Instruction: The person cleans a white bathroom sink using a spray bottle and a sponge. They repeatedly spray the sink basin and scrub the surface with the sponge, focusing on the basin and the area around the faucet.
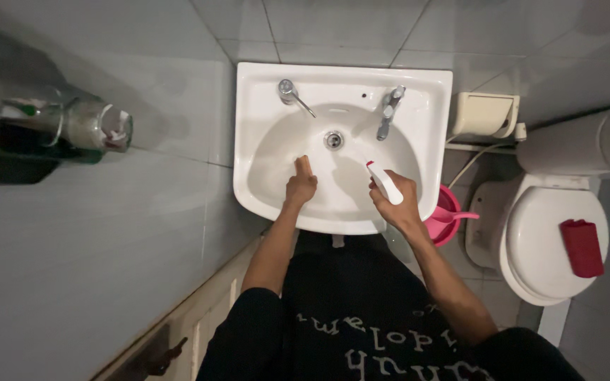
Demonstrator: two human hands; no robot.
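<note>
Right hand (398, 201) fingers grasp a white spray bottle (385, 183); left hand (300, 185) seemingly presses a sponge (304, 166) into the sink (262, 141).

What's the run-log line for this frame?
left hand: in sink, holding sponge | right hand: holding spray bottle over sink
</note>
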